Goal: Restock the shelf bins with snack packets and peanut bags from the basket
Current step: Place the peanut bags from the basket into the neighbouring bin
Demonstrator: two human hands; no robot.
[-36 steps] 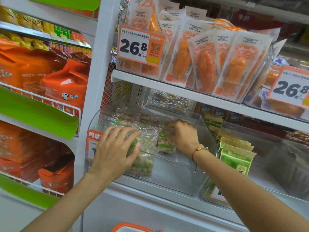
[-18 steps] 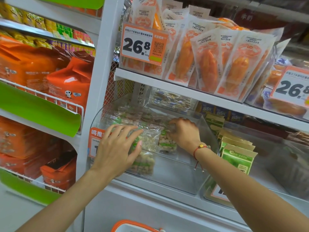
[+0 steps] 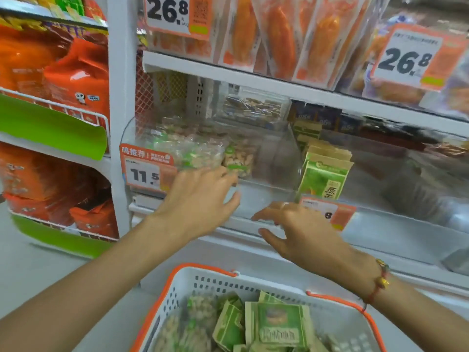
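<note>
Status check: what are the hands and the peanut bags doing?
Both hands open, empty. Clear peanut bags in clear bin. White orange-rimmed basket below. Nothing blocking.

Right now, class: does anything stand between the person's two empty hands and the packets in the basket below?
Nothing visible does. The left hand and right hand are both open above the basket, which has no lid, and the green packets lie uncovered inside it.

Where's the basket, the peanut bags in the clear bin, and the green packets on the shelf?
basket (image 3: 215, 282): head view, white back wall.
peanut bags (image 3: 238, 157): head view, front bag's face.
green packets (image 3: 322, 180): head view, front packet's face.
</note>
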